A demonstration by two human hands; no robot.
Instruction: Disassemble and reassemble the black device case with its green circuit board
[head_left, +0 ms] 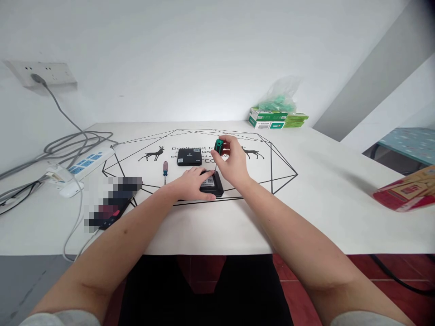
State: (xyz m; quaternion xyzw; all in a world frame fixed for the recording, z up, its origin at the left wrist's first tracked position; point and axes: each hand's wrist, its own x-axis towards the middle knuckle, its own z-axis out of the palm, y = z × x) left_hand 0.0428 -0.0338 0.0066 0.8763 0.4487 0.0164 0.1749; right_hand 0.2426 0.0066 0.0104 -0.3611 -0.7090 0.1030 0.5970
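My left hand (pixel 190 182) lies flat on a small black box (pixel 213 184) with a white label, holding it down on the white table (pixel 322 199). Just above that box, my right hand (pixel 232 160) is closed round the green handle of a screwdriver (pixel 219 146), held upright with its thin shaft pointing down at the box. A second black box (pixel 189 156) lies a little farther back. To the left of my left hand lies a small screwdriver with a red and blue handle (pixel 165 170).
A white power strip (pixel 81 165) with grey cables sits at the left, beside a dark blurred object (pixel 112 203). Green and white cartons (pixel 272 118) and a plastic bag stand at the back right. A red package (pixel 406 190) lies at the right edge.
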